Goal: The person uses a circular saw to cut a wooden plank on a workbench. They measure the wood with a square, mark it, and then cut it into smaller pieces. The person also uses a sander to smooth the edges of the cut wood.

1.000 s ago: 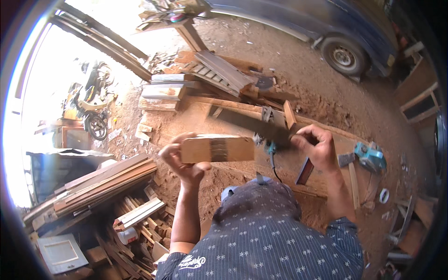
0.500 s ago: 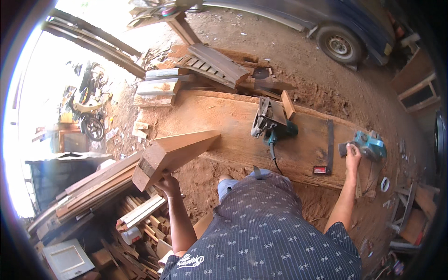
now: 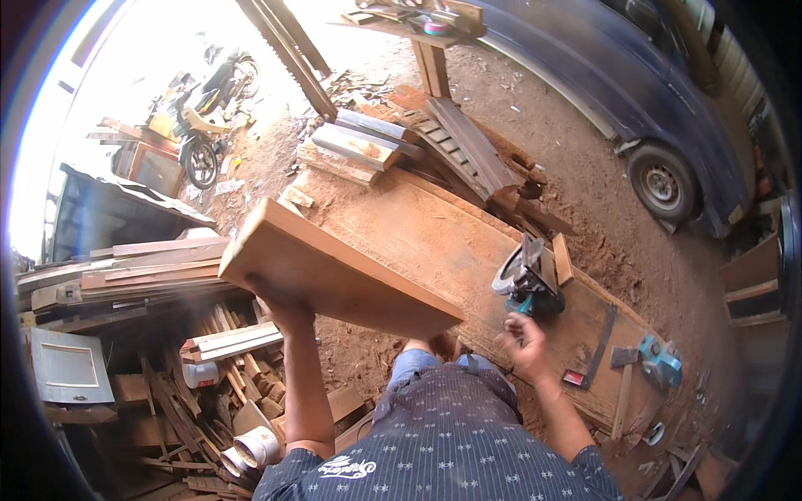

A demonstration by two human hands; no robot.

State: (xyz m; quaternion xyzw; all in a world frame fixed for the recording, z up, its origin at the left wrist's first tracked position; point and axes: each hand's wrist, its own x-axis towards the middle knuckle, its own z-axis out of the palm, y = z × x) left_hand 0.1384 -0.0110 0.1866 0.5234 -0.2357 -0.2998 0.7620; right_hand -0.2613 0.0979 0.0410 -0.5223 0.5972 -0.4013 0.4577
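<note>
Left hand (image 3: pixel 284 302) grasps thick brown wooden board (image 3: pixel 342 277); right hand (image 3: pixel 526 347), grip unclear, shifts to wooden table's (image 3: pixel 574 317) near edge, silver-teal saw (image 3: pixel 526 269) within reach

White script lettering (image 3: pixel 349 468) stands on the dark shirt (image 3: pixel 468 451), on the shirt's left part, slanting upward to the right. Ahead of the shirt and to its right, a small red box (image 3: pixel 574 377) shows some pale marking on its face, too small to be read as words or numbers.
</note>
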